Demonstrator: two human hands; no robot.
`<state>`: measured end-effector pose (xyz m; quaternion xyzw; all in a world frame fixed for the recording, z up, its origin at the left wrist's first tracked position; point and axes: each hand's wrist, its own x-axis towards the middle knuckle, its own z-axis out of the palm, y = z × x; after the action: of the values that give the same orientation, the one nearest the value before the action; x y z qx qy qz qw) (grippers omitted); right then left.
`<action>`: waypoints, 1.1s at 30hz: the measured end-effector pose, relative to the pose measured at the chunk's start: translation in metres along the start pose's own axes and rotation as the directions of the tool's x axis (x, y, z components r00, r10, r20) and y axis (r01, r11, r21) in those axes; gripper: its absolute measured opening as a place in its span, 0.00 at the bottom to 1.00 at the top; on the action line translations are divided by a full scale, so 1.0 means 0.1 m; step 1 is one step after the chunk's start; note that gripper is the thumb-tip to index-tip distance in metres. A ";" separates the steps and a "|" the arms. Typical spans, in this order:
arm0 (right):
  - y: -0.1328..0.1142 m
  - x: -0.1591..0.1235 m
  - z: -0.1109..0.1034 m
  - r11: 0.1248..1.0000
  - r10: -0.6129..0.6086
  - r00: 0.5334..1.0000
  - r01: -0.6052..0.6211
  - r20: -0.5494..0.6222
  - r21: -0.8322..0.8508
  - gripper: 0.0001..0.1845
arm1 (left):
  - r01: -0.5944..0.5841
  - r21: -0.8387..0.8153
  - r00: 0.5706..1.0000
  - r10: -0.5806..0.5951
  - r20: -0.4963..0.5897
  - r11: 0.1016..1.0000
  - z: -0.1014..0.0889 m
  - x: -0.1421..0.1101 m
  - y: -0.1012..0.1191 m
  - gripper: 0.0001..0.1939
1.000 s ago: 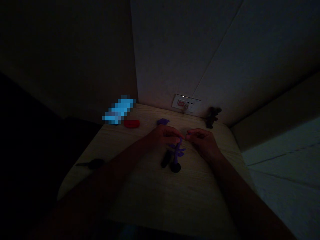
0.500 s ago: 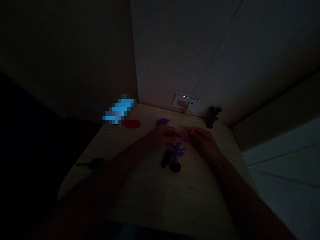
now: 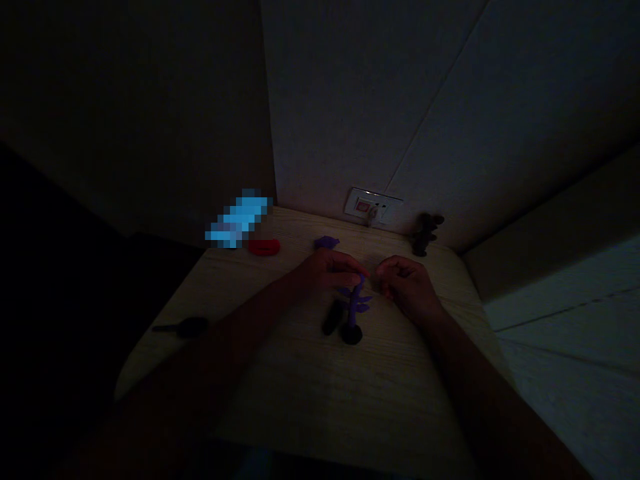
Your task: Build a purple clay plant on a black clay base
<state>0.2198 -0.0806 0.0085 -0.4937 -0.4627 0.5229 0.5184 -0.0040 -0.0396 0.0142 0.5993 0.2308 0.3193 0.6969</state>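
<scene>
At the tip of the purple plant (image 3: 353,311), the left hand (image 3: 332,268) has fingers pinched shut; the right hand (image 3: 409,285) curls nearby, too dark to tell its hold. On the table (image 3: 300,393), the purple plant might bend if squeezed hard

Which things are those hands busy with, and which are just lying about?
Busy:
- purple leafy stem
- its dark round base
- left hand, at the stem's tip
- right hand, close by

Seemingly lying about:
- purple piece, perhaps spare
- red loop
- dark oblong lump
- dark paddle-shaped thing
- dark figure
</scene>
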 end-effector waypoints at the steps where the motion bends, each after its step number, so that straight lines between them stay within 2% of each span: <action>1: 0.00 0.00 0.00 1.000 0.007 1.000 -0.007 0.016 0.001 0.18 | -0.002 0.003 1.000 0.002 0.000 1.000 0.00 0.00 0.00 0.16; 7: 0.01 0.02 -0.01 0.997 -0.012 0.993 0.003 0.120 0.074 0.21 | -0.026 -0.014 0.999 0.026 0.020 1.000 -0.01 0.00 -0.01 0.17; 13: 0.03 0.01 -0.03 1.000 -0.010 0.995 0.012 0.096 -0.013 0.20 | -0.022 -0.010 1.000 0.022 0.015 1.000 -0.01 0.00 0.00 0.13; 16: 0.03 0.01 -0.03 0.997 -0.029 0.998 0.032 0.056 -0.064 0.16 | -0.028 -0.004 0.999 0.028 0.019 1.000 -0.02 0.01 -0.01 0.14; 20: 0.01 0.01 -0.02 0.994 -0.041 0.999 0.042 0.015 -0.098 0.17 | -0.014 0.012 1.000 0.014 0.006 1.000 -0.03 0.01 -0.03 0.14; 25: 0.02 0.00 -0.03 0.997 -0.006 1.000 0.008 0.016 -0.075 0.20 | -0.006 -0.022 1.000 0.007 0.016 1.000 -0.02 0.02 -0.04 0.14; 33: -0.10 -0.13 0.10 0.999 -0.022 1.000 0.022 0.007 0.049 0.18 | -0.004 -0.013 1.000 0.004 0.012 1.000 -0.02 0.02 -0.02 0.15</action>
<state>0.2108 -0.0927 0.0194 -0.4740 -0.4572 0.5300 0.5343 -0.0042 -0.0369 0.0122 0.5972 0.2233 0.3184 0.7015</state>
